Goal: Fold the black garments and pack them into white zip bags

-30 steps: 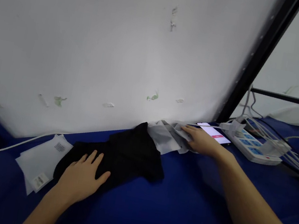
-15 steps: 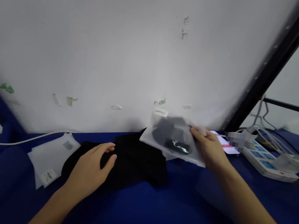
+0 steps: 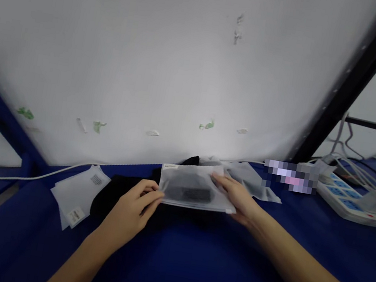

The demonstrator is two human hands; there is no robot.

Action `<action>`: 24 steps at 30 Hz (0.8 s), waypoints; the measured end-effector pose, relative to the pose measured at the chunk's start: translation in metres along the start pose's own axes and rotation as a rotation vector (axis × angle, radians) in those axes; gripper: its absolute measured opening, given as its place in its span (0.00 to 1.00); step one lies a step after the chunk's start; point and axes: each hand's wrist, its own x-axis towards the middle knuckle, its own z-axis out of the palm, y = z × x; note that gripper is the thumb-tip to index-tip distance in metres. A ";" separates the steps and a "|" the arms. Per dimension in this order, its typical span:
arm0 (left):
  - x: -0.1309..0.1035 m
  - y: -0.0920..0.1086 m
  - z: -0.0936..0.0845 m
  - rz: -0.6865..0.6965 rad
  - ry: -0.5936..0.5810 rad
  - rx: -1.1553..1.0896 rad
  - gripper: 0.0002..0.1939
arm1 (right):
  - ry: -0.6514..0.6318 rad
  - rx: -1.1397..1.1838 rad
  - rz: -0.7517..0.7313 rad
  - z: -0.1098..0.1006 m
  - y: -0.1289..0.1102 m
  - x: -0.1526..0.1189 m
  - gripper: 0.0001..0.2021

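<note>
A frosted plastic bag (image 3: 192, 180) with a dark item inside is held up between both hands, above black cloth (image 3: 112, 193) on the blue table. My left hand (image 3: 135, 207) pinches the bag's lower left corner. My right hand (image 3: 236, 197) grips its right side, the thumb hidden or hard to make out. Behind the right hand lies another frosted bag (image 3: 252, 178) with something dark in it. To the left of the cloth are flat frosted bags (image 3: 74, 194) with printed labels.
A white power strip (image 3: 348, 196) with blue sockets and tangled cables lies at the right. Beside it is a pixelated bright object (image 3: 290, 176). A white wall (image 3: 186, 64) rises behind the table, and a white cable (image 3: 37, 177) runs along the left.
The bag in my right hand has moved left and lower and now lies flatter. My left hand has closed on its corner. Another bag shows behind the right hand.
</note>
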 end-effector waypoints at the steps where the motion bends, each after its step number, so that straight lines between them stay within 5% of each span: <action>1: 0.000 -0.001 0.002 0.023 0.022 0.025 0.10 | -0.017 0.067 0.049 0.000 -0.002 0.000 0.16; 7: 0.001 0.013 0.016 0.182 0.103 0.238 0.14 | -0.164 0.336 0.182 0.015 -0.015 -0.011 0.13; 12: 0.005 0.039 0.034 0.275 0.232 0.218 0.17 | -0.288 0.353 0.121 0.034 -0.029 -0.030 0.17; 16: 0.009 0.046 0.038 0.325 0.332 0.189 0.11 | -0.345 0.212 0.021 0.039 -0.032 -0.041 0.20; 21: 0.009 0.047 0.033 0.311 0.342 0.163 0.07 | -0.150 -0.330 -0.379 0.034 -0.033 -0.050 0.23; 24: 0.008 0.048 0.031 0.280 0.302 0.162 0.06 | -0.253 -0.592 -0.717 0.032 -0.037 -0.054 0.23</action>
